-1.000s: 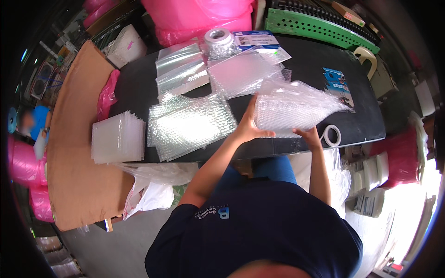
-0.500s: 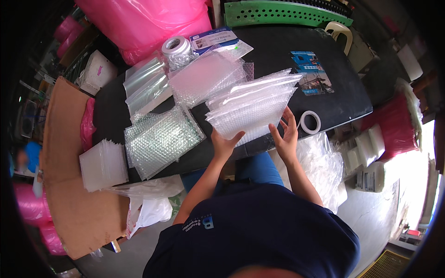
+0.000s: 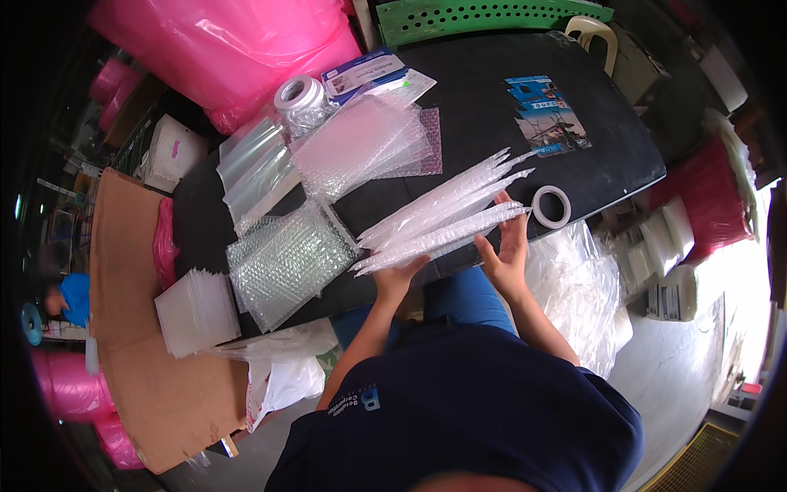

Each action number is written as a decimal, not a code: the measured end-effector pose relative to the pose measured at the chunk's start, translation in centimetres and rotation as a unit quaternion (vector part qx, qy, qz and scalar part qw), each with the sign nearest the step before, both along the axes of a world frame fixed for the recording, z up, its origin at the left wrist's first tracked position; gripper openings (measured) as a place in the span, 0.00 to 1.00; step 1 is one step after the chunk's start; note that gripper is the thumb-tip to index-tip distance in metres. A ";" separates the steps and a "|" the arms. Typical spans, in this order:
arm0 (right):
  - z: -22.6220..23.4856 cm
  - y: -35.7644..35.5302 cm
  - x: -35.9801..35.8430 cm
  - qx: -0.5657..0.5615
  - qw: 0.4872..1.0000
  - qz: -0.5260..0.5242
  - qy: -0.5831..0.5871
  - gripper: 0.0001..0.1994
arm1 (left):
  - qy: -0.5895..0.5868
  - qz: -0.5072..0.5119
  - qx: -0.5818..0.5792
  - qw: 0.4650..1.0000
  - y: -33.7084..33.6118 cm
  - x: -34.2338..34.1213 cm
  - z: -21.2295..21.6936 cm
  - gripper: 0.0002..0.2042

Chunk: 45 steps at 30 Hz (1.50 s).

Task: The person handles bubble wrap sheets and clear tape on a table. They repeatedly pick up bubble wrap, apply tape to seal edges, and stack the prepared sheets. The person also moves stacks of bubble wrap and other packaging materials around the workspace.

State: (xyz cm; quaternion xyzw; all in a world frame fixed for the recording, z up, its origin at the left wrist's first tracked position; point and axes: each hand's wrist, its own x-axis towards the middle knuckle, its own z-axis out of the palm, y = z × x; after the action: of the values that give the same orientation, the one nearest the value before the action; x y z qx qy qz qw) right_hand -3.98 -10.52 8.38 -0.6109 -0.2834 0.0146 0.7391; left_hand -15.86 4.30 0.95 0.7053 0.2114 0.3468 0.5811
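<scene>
A stack of white bubble-wrap pouches (image 3: 447,215) stands on edge over the table's front edge, its sheets fanned apart at the top. My left hand (image 3: 397,279) grips its near lower left part, thumb on the near side and the other fingers hidden. At the right end my right hand (image 3: 507,256) holds the stack, thumb in front and fingers reaching up behind it. A roll of tape (image 3: 551,207) lies just right of my right hand. Left of the stack are clear bubble-wrap sheets (image 3: 283,266); beyond it lie pinkish bubble-wrap pouches (image 3: 357,143).
The black table (image 3: 467,90) also bears a pile of thin white sheets (image 3: 195,313), clear plastic film (image 3: 256,172), stacked tape rolls (image 3: 301,100) and a blue-white box (image 3: 365,70). A large pink plastic bundle (image 3: 234,53) stands behind. Clear plastic bags (image 3: 574,295) hang at right.
The pouch stack has tipped from showing its broad face to standing nearly edge-on, its sheets spreading apart. Both hands remain at its ends. The whole view has shifted slightly.
</scene>
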 end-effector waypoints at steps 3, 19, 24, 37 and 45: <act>-0.5 -0.7 1.1 0.010 0.999 0.041 0.002 0.45 | 0.001 -0.024 -0.035 0.999 0.1 -0.3 -0.5 0.29; 0.7 -0.1 3.0 -0.047 0.985 0.156 0.049 0.33 | -0.022 -0.045 -0.067 0.996 1.0 0.0 -1.1 0.30; 1.1 0.1 2.6 -0.050 0.987 0.147 0.035 0.33 | -0.015 -0.043 -0.040 0.998 1.1 -0.3 -1.2 0.31; 0.0 -0.4 2.8 -0.026 0.979 0.198 0.037 0.38 | -0.029 -0.034 -0.028 0.999 0.8 -0.5 -1.4 0.29; -1.1 -0.9 3.3 -0.035 0.974 0.225 0.013 0.39 | 0.012 -0.039 0.003 0.999 0.6 -1.0 -2.1 0.32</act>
State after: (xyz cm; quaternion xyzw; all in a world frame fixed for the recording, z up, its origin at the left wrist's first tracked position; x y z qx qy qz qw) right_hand -0.68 -11.41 7.28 -0.5568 -0.4034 0.1988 0.6984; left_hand -16.86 4.93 -1.19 0.7190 0.1897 0.3161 0.5892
